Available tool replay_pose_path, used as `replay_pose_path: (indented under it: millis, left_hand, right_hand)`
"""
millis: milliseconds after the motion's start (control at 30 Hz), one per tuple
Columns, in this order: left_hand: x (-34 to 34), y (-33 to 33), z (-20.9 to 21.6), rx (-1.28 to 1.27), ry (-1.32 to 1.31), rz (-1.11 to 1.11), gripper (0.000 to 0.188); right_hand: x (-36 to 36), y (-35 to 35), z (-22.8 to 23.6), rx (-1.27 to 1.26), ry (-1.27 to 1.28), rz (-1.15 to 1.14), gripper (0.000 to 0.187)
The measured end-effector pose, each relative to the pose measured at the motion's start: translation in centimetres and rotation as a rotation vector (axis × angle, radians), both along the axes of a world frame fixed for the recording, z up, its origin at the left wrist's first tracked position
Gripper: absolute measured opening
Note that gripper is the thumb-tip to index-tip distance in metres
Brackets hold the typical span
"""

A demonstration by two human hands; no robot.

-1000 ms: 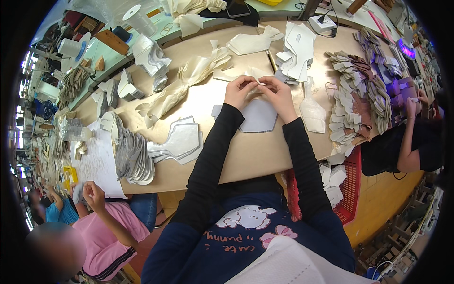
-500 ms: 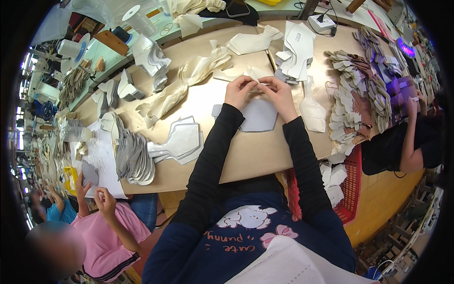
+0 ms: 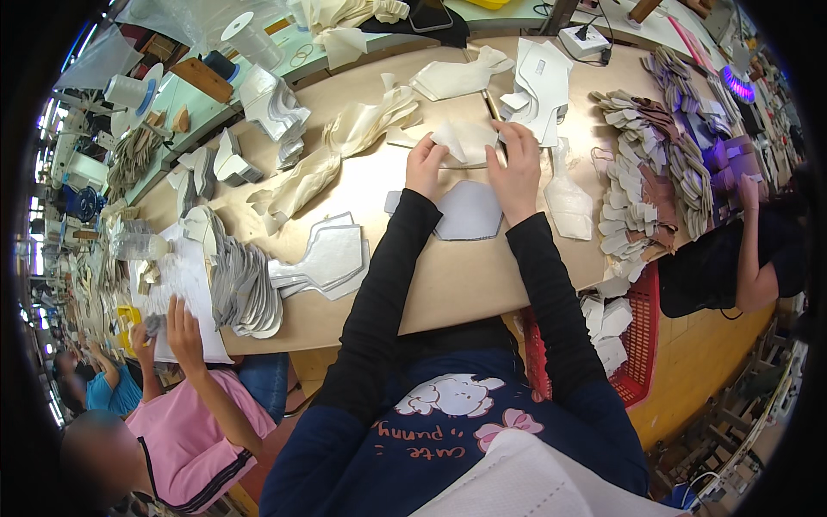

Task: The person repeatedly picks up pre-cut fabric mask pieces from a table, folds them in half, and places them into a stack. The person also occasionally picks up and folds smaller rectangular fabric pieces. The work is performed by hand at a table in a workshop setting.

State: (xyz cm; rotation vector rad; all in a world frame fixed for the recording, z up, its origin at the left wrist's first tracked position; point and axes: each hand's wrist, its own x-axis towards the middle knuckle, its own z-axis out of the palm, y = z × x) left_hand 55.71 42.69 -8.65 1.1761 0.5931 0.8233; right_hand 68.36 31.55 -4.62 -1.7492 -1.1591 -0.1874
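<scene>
My left hand [image 3: 424, 169] is closed, thumb and finger pinching the curled edge of a thin cream sheet [image 3: 450, 141]. The sheet lifts off a cream cut piece [image 3: 479, 140] lying flat on the table. My right hand [image 3: 517, 168] is at that piece's right end, thumb and fingers apart, fingertips by its edge. Between my wrists lies a pale grey cut panel [image 3: 470, 212] with a dark edge. A smaller grey piece [image 3: 393, 202] shows beside my left wrist. To the right of my right hand rests a long translucent cream piece [image 3: 568, 202].
Stacks of white panels [image 3: 536, 90], grey pieces [image 3: 245, 284] and crumpled cream sheets [image 3: 370, 121] lie around the brown tabletop [image 3: 448, 289]. Bundles of beige pieces [image 3: 633, 181] are at right. A red basket [image 3: 639, 345] stands below. Co-workers sit at left, in a pink shirt [image 3: 211, 422], and at right.
My hands were together, fingertips meeting over the cream piece; now they are apart. The right hand has moved right and spread its fingers. The left holds the lifted sheet edge.
</scene>
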Motion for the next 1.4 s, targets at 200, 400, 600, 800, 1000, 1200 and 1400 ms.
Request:
replay_pose_path:
  millis: [200, 400, 600, 800, 1000, 1200, 1400]
  left_hand:
    - [0.0, -0.1, -0.5, -0.169, -0.189, 0.087, 0.016]
    - [-6.0, 0.0, 2.9, -0.315, -0.575, 0.358, 0.038]
    - [-16.3, -2.3, 11.4, 0.062, -0.702, 0.458, 0.054]
    - [-18.7, -8.6, 15.5, 1.008, 0.341, 0.111, 0.028]
    - [-13.4, -14.8, 11.0, 1.079, 0.438, -0.502, 0.017]
    - [-12.1, -10.2, 6.2, 0.955, 0.42, -0.071, 0.019]
    - [-9.7, -6.9, 2.2, 1.073, 0.898, -0.034, 0.046]
  right_hand:
    - [0.2, 0.7, -1.5, -0.164, -0.183, 0.251, 0.017]
    - [0.6, 0.5, -2.7, -0.216, -0.135, 0.257, 0.015]
    - [-0.2, 0.3, -1.0, -0.139, -0.228, 0.19, 0.023]
    - [-4.0, -4.3, 2.6, -0.08, 1.173, 0.891, 0.05]
    - [-8.7, -10.9, 2.7, -0.407, 1.218, 0.807, 0.048]
    - [-4.9, -17.4, 2.6, -0.102, 1.48, 0.292, 0.018]
    - [-3.2, -21.4, 3.3, 0.12, 1.152, -0.019, 0.013]
